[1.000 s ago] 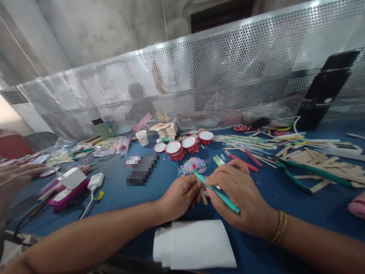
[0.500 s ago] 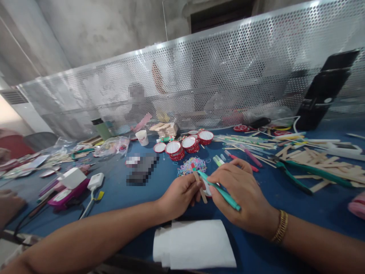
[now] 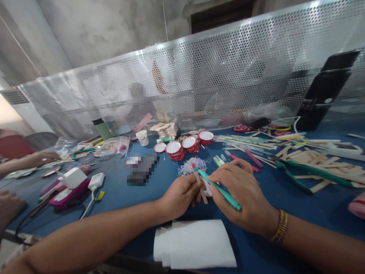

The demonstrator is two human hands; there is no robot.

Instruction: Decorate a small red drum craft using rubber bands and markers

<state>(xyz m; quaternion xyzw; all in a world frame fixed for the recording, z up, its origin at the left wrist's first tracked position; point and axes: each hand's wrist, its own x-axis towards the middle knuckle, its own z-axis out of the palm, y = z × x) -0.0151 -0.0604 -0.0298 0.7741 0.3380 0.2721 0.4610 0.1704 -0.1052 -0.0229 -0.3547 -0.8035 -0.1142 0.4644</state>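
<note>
Between its thumb and fingers, my left hand (image 3: 182, 193) pinches a wooden craft stick (image 3: 203, 195) whose upper end is coloured red. My right hand (image 3: 239, 190) grips a teal marker (image 3: 226, 195) like a pen. The marker's tip meets the stick just below the red end. Behind the fingers lies a heap of small colourful rubber bands (image 3: 191, 166). A white round piece (image 3: 209, 190) with a red edge shows partly behind the stick. On the table in front of my forearms rests a folded white cloth or paper (image 3: 196, 245).
Small red drums (image 3: 175, 151) stand behind the bands near a paper cup (image 3: 142, 137). Teal-handled pliers (image 3: 296, 177) and loose craft sticks (image 3: 325, 165) lie right. A white charger (image 3: 73, 177) sits left. Another person's hand (image 3: 47, 156) is at far left. A perforated metal panel (image 3: 176, 87) borders the table.
Another person's arm has come in over the items at the far left. My hands, the stick and the marker have barely moved; the marker's tip stays at the stick's upper part.
</note>
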